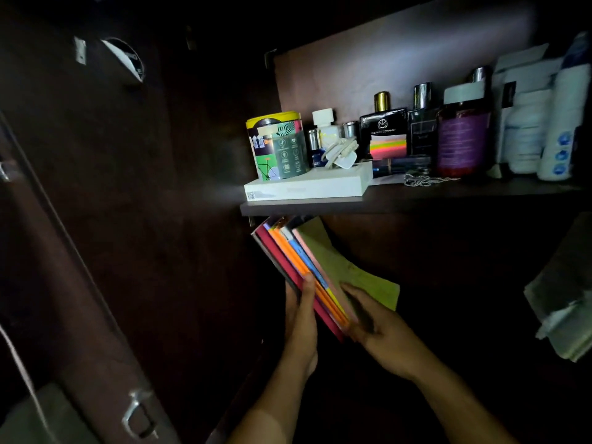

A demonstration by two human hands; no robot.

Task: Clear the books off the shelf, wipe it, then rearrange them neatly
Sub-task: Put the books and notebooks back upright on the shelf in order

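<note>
A tilted stack of several thin books [299, 267] with pink, orange, blue and pale spines leans in the dark lower compartment, just under the upper shelf board [416, 200]. A yellow-green book or sheet [368, 277] lies against the stack's right side. My left hand [301, 318] grips the stack from the left, thumb over the spines. My right hand [362, 318] holds its lower right edge, fingers curled round the books. The lower shelf surface is hidden in darkness.
The upper shelf carries a white flat box [307, 189], a printed tin [277, 145], perfume bottles [382, 129], a purple jar [463, 139], a chain and white packs [538, 123]. The open cupboard door [96, 219] stands left. Folded cloth [563, 299] sits at the right.
</note>
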